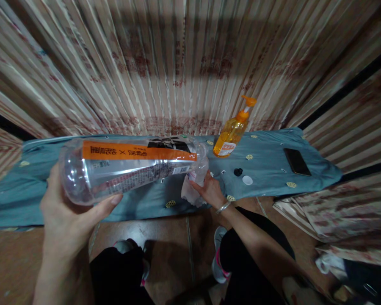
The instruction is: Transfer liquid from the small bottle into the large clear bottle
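My left hand [73, 207] is closed around the base end of a large clear plastic bottle [133, 165] with a silver, orange and black label. It is held sideways, with its neck end to the right. At that end my right hand [209, 188] grips a small clear plastic bottle [202, 169]; the neck of the large bottle overlaps it, so I cannot tell whether they touch. A pale pinkish cloth or tissue [190, 192] lies under and beside my right fingers. No liquid shows plainly in the large bottle.
Behind my right hand stands a pump bottle [230, 137] of orange liquid. A black cap [238, 172], a white disc [247, 180] and a dark phone-like slab [296, 162] lie on the blue-green cloth-covered surface [266, 186]. A pleated curtain [178, 63] hangs behind.
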